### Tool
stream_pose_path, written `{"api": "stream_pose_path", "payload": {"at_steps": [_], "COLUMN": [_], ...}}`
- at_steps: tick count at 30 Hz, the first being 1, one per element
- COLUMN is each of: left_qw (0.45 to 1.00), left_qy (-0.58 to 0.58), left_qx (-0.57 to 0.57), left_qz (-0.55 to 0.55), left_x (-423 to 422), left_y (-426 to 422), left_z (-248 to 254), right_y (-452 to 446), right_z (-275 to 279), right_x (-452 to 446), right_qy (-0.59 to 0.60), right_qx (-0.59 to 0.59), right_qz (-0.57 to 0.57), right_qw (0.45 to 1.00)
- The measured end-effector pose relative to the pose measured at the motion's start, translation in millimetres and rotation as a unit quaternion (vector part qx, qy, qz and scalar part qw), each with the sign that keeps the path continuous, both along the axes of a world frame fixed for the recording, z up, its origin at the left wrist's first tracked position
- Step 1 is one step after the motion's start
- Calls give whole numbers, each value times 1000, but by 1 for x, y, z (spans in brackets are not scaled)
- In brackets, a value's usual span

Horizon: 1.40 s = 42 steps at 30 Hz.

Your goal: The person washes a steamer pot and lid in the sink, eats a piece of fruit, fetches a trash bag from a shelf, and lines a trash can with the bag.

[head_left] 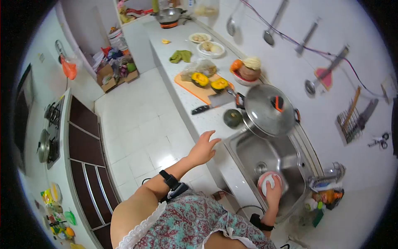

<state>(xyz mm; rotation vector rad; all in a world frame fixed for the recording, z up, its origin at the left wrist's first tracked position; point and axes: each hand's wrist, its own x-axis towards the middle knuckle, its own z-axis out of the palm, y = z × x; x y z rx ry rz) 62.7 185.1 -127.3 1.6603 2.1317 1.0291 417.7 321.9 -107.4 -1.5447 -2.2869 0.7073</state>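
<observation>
Item inspected: 1 round pink and white bowl (263,181) in the steel sink (267,147), just beside the drain (260,167). Being round, it shows no clear long axis. The right hand (272,192) is nearer and in contact: the bowl lies directly ahead of its fingers, which bend onto the white part. Whether they pinch it or only press on it cannot be told. The left hand (203,149) is well apart, near the edge of the counter (224,161), fingers spread, visibly holding nothing. Near it: 1 dark green squash (233,118), untouched, beside 1 lidded pot (263,106).
</observation>
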Motion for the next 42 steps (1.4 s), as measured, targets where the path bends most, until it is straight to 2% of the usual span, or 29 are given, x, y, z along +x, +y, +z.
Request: {"api": "stream_pose_path", "payload": {"at_steps": [4, 5, 8, 10, 12, 14, 15, 17, 18, 19, 23, 26, 27, 30, 35, 39, 40, 42], "left_qw": [998, 997, 988, 988, 973, 970, 959, 930, 931, 923, 904, 897, 897, 879, 821, 777, 780, 725], "left_qy": [-29, -25, -70, -70, -72, -64, -108, -195, -192, -216, -281, -265, -261, -262, -281, -304, -306, -393], "left_qx": [4, -14, -53, -39, -38, -40, -32, -44, -47, -31, 11, 15, 14, 0, 5, 0, 1, -6], "left_qz": [57, 73, 130, 135, 215, 233, 259, 308, 306, 316, 323, 353, 357, 399, 498, 551, 546, 566], "left_x": [-83, -107, -180, -227, -279, -323, -345, -388, -408, -430, -524, -591, -615, -683, -772, -846, -870, -923], "left_y": [-75, -96, -159, -193, -232, -258, -269, -279, -282, -285, -287, -284, -283, -300, -325, -351, -350, -338], "left_z": [-16, -22, -39, -42, -44, -44, -50, -51, -56, -63, -82, -79, -77, -77, -85, -136, -144, -143], "right_y": [-27, -35, -56, -73, -73, -78, -76, -77, -76, -73, -53, -39, -33, -29, -47, -52, -46, -32], "right_z": [-20, -21, -17, -18, 6, 9, 10, 15, 15, 14, -4, -19, -21, -19, -8, -17, -20, -26], "right_x": [-98, -128, -225, -280, -359, -418, -449, -507, -534, -561, -680, -784, -822, -935, -1095, -1197, -1221, -1263], "right_qy": [84, 73, 18, 24, 74, 110, 145, 173, 194, 187, 226, 267, 232, 259, 235, 216, 216, 212], "right_qx": [-32, 20, -4, 23, -36, -65, -87, -115, -143, -120, -143, -186, -193, -203, -222, -259, -255, -244], "right_qz": [26, 81, 129, 159, 192, 208, 227, 232, 241, 260, 293, 330, 339, 388, 484, 531, 527, 518], "right_qw": [996, 994, 992, 987, 978, 970, 959, 950, 940, 940, 918, 886, 891, 861, 813, 778, 781, 792]}}
